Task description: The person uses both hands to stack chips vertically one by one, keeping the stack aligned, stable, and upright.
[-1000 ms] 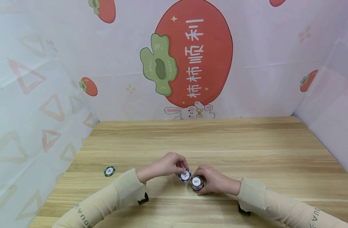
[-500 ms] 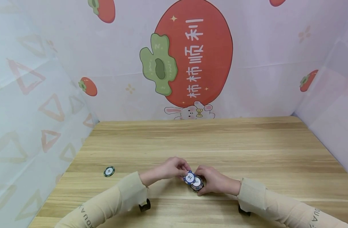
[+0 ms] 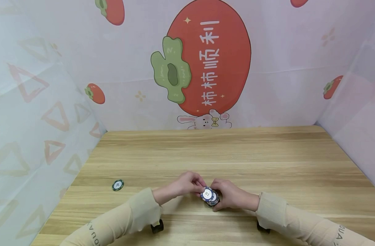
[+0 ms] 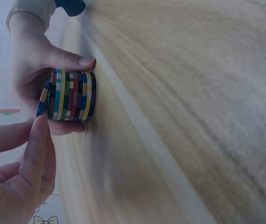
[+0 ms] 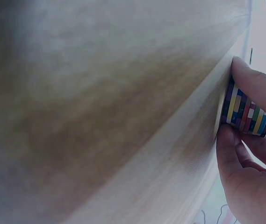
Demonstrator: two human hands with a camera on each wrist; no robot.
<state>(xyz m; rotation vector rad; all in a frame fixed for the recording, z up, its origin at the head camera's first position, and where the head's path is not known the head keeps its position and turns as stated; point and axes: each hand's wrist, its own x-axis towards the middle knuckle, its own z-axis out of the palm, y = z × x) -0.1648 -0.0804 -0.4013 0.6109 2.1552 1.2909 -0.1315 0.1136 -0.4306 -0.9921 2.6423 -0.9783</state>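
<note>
Near the front middle of the table, my right hand curls its thumb and fingers round a stack of poker chips, several chips high and in mixed colours. My left hand pinches a blue and white poker chip marked 10 at its edge. That chip lies partly over the top of the stack, offset to the left. From the left wrist view, the pinched chip tilts against the top of the stack. In the right wrist view, the right hand's thumb and fingers sit on opposite sides of the stack, low by the table.
A single green poker chip lies flat on the left part of the wooden table. Behind the table hangs a printed cloth, and cloth walls stand on both sides.
The left hand has moved right and slightly toward the front, bringing the blue chip from beside the stack to over its top. The right hand and the stack have stayed in place.
</note>
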